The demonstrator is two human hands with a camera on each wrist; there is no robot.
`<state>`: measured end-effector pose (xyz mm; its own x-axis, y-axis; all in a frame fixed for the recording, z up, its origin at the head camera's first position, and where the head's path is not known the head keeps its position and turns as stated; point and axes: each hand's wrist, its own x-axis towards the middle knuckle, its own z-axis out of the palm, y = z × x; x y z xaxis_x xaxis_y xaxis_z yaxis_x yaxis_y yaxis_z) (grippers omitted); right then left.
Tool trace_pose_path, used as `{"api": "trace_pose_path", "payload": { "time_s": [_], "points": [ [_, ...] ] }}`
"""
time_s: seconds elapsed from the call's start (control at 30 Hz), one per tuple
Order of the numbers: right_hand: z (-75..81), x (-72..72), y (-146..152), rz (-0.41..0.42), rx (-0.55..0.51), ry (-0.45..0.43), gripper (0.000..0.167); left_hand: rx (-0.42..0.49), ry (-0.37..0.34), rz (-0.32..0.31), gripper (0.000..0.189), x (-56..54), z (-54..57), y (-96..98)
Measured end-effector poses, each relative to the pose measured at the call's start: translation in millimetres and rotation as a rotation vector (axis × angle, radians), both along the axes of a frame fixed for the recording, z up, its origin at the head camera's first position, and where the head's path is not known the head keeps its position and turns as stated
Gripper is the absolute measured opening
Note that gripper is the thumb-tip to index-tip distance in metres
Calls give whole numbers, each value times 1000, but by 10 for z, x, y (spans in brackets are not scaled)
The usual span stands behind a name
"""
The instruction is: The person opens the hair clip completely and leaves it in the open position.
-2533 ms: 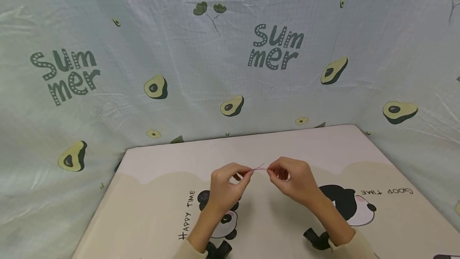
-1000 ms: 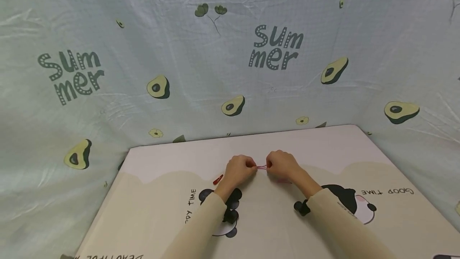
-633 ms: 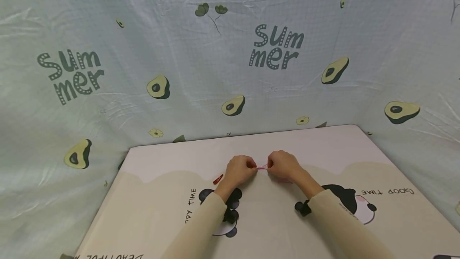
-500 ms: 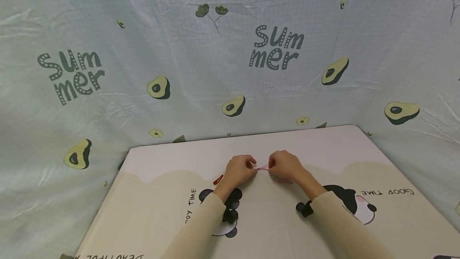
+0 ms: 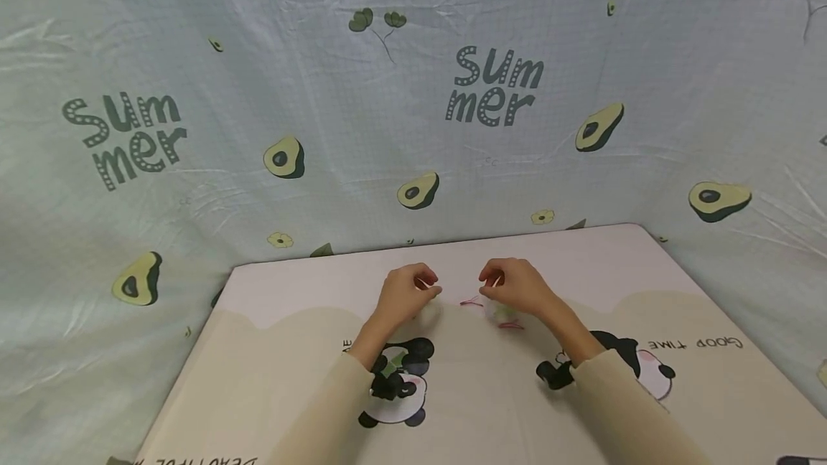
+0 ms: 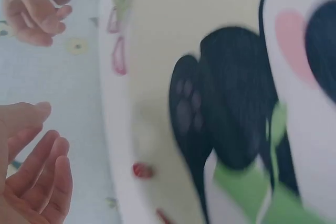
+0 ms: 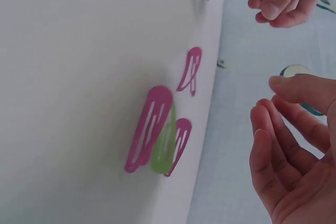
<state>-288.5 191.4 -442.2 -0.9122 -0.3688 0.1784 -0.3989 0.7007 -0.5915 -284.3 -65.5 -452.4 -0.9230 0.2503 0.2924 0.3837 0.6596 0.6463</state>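
Observation:
In the head view my left hand (image 5: 403,293) and right hand (image 5: 517,284) hover apart above the table, fingers bent and relaxed, holding nothing. On the table between them lies a pink snap hair clip (image 5: 473,302), its prong crossing its frame in the right wrist view. Below my right hand are a larger magenta hair clip (image 7: 161,94), a green hair clip (image 7: 160,164) and another magenta hair clip (image 7: 183,125), bunched together. In the left wrist view a red hair clip (image 6: 142,170) and part of a second red piece (image 6: 164,216) lie near my left hand.
The table (image 5: 478,393) has a printed cover with pandas and lettering. Behind it hangs a pale cloth (image 5: 349,106) with avocados. The dark corner of an object (image 5: 793,460) shows at the bottom right.
Earlier both hands pinched the pink hair clip between them. Now they have let go, lifted and moved apart, the left one further leftward. The clip lies on the table.

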Motion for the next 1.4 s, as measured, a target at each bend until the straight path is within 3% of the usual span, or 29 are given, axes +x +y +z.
{"api": "trace_pose_path", "payload": {
  "time_s": [0.2,0.4,0.73,0.93,1.07,1.23,1.4],
  "points": [
    [62,63,-161,24,-93,-18,21,56,38,62,17,138,144,-271],
    [62,158,-383,44,-139,-58,23,67,78,93,14,276,163,-504],
    [-83,141,-709,93,-85,-58,23,3,31,138,18,402,16,-679],
    [-175,105,-903,157,-35,-76,22,-111,-90,214,19,474,-100,-749],
    [-250,70,-1047,180,-25,-95,20,-195,-132,216,20,502,-166,-787],
    [-332,39,-1240,179,11,-135,24,-246,-124,213,17,501,-226,-797],
    [-381,31,-1390,133,108,-117,26,-277,-92,194,13,481,-242,-790]
  ]
}}
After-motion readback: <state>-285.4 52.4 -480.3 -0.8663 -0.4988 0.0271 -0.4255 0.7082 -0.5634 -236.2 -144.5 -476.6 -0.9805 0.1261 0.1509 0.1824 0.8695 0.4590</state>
